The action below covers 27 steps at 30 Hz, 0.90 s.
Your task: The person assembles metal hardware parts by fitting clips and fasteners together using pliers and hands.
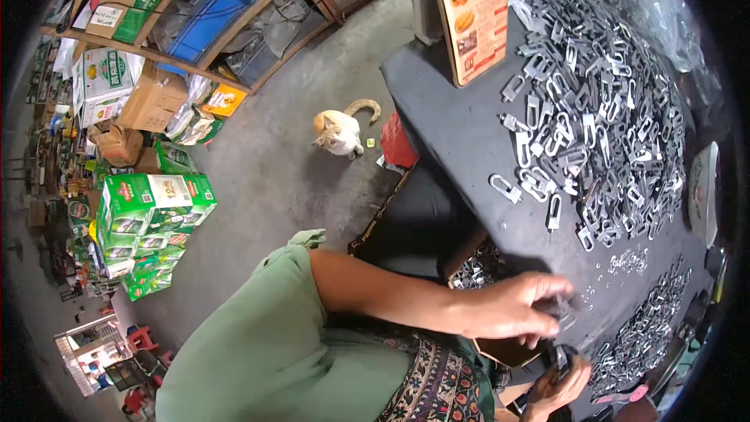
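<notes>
My left hand (504, 309) reaches over the table's near edge, its thumb and fingers curled around a small dark piece (562, 312) that is blurred by motion. Just below it, my right hand (558, 392) pinches another small dark piece (562, 359) upright between thumb and fingers. A large heap of dark looped pieces (609, 109) with shiny U-shaped ends covers the far part of the dark table (437, 101). Closer to my hands lie a scatter of tiny metal rings (629, 260) and a heap of smaller metal parts (644, 336).
A carton holding metal pieces (478, 270) sits below the table edge. An orange printed board (473, 16) stands at the table's far corner. On the floor sits a cat (337, 133), beyond a red bag (398, 141). Green drink cartons (156, 203) are stacked at left, near wooden shelves (234, 31).
</notes>
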Available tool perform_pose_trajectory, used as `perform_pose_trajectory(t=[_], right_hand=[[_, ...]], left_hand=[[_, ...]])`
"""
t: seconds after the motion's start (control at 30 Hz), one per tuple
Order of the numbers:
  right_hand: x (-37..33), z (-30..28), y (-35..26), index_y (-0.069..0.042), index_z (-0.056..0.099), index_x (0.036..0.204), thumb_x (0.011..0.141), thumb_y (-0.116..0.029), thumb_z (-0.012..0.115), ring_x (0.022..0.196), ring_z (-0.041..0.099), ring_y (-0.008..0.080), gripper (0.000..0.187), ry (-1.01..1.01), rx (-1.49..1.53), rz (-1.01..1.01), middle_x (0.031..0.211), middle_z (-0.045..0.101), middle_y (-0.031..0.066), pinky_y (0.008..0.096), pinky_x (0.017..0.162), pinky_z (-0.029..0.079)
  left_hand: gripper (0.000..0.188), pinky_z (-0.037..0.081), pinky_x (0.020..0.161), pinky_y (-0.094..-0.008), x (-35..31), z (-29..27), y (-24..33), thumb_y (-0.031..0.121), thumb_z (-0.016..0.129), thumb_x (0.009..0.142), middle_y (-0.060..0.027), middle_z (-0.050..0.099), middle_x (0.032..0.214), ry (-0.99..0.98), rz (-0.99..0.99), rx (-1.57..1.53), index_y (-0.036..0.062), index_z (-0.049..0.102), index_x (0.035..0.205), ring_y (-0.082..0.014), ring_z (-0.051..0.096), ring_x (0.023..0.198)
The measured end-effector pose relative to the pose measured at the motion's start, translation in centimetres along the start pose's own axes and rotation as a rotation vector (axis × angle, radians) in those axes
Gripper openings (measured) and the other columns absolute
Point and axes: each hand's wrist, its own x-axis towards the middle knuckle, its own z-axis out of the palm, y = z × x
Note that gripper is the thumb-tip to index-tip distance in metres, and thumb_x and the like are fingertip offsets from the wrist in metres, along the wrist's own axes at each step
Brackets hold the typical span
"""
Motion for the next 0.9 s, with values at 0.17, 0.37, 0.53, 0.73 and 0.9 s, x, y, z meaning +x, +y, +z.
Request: perform_pose_trajectory(t=[0.17, 0.37, 0.53, 0.73, 0.9], right_hand=[[1.7, -1.7, -1.1, -0.001, 0.063, 0.098, 0.087, -0.020, 0.059, 0.075, 0.055, 0.0399, 0.023, -0.082, -0.037, -0.079, 0.084, 0.058, 0.0199, 0.0477, 0.066, 0.046], [4.0, -3.9, -2.5, -0.002, 0.062, 0.094, 0.084, -0.019, 0.059, 0.079, 0.056, 0.0437, 0.020, -0.340, -0.111, -0.027, 0.084, 0.058, 0.0219, 0.0482, 0.071, 0.048], [4.9, -5.0, -2.8, 0.005, 0.060, 0.096, 0.088, -0.006, 0.059, 0.067, 0.058, 0.0361, 0.013, -0.315, 0.242, 0.108, 0.079, 0.058, 0.0205, 0.0421, 0.062, 0.046], [3.8, -4.3, -4.1, 0.005, 0.054, 0.093, 0.095, -0.010, 0.060, 0.066, 0.041, 0.0095, 0.017, -0.291, 0.767, 0.288, 0.074, 0.051, 0.0014, 0.0252, 0.054, 0.034], [3.9, -4.6, -4.1, 0.005, 0.056, 0.091, 0.095, -0.010, 0.060, 0.065, 0.044, 0.0100, 0.015, -0.399, 0.741, 0.319, 0.073, 0.053, 0.0035, 0.0250, 0.055, 0.034]], left_hand=[[0.035, 0.051, 0.050, -0.0223, -0.7, 0.9, -1.9, 0.008, 0.056, 0.094, -0.0024, 0.060, 0.077, -0.080, -0.131, -0.097, -0.0033, 0.045, 0.126, -0.0095, 0.063, 0.060], [0.026, 0.046, 0.037, -0.0270, -0.7, 0.8, -1.4, 0.007, 0.057, 0.093, -0.0088, 0.056, 0.070, -0.105, -0.102, 0.186, -0.0054, 0.042, 0.110, -0.0145, 0.059, 0.044], [0.026, 0.044, 0.039, -0.0248, -0.4, 1.2, -2.3, 0.011, 0.057, 0.096, -0.0059, 0.058, 0.072, -0.042, -0.008, 0.139, -0.0016, 0.042, 0.113, -0.0100, 0.056, 0.045], [0.015, 0.042, 0.057, -0.0385, -0.2, 2.4, -2.9, 0.010, 0.057, 0.094, -0.0172, 0.056, 0.065, -0.027, 0.239, 0.597, -0.0036, 0.056, 0.098, -0.0274, 0.059, 0.058], [0.014, 0.042, 0.057, -0.0391, -0.4, 2.0, -2.6, 0.009, 0.058, 0.092, -0.0189, 0.058, 0.067, -0.107, 0.278, 0.614, -0.0036, 0.058, 0.097, -0.0318, 0.058, 0.058]])
